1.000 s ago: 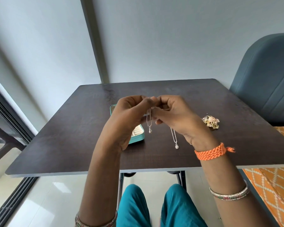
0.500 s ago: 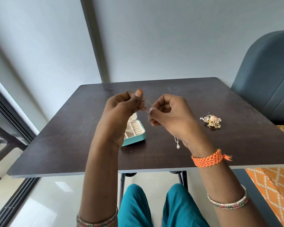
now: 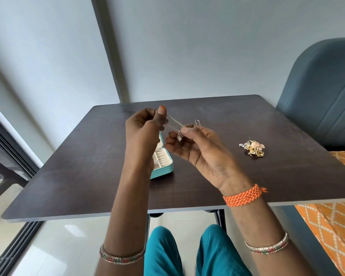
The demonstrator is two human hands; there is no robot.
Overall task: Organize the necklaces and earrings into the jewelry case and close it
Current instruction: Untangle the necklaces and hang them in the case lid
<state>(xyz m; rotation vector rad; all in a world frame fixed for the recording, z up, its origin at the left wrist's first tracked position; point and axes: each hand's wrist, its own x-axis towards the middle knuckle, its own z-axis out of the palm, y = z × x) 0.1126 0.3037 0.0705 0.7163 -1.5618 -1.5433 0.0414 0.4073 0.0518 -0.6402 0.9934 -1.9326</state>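
Note:
Both hands are raised above the dark table (image 3: 92, 176). My left hand (image 3: 145, 128) pinches one end of a thin silver necklace (image 3: 174, 124). My right hand (image 3: 195, 146) pinches the other end between thumb and forefinger, palm turned up. The chain runs taut in several strands between them, and a small pendant (image 3: 179, 137) hangs near my right fingers. The teal jewelry case (image 3: 163, 163) lies open on the table below, partly hidden by my left forearm, its cream ring rolls showing. A pile of gold earrings (image 3: 253, 148) lies at the right.
A small silver loop (image 3: 197, 122) lies on the table behind my right hand. A blue-grey padded chair (image 3: 323, 92) stands at the table's right side, with orange patterned fabric (image 3: 331, 226) below it. A window frame runs along the left.
My hands moved apart and pulled the chain taut between them. My right hand turned palm up. The long pendant that hung below my right hand is no longer visible.

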